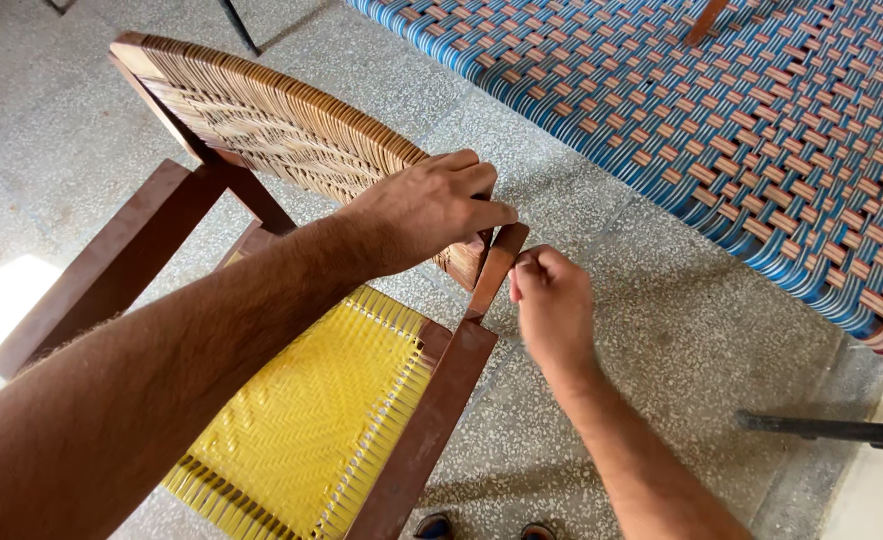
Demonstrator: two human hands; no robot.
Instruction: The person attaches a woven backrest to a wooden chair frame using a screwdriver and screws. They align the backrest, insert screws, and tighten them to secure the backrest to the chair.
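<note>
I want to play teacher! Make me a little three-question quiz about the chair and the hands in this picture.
1. True or false: the chair seat is woven in yellow.
2. Which hand lies on top of the woven backrest? A) left hand B) right hand C) neither
3. Fill in: the right hand is closed in a ____ beside the brown back post.

Key: 1. True. 2. A, the left hand lies over the backrest's end. 3. Fist; whether it pinches anything cannot be told. Behind it stands a blue and orange woven cot.

Left hand (pixel 426 210) on chair back (pixel 281 125), right hand (pixel 553 305) beside post (pixel 491 272)
</note>
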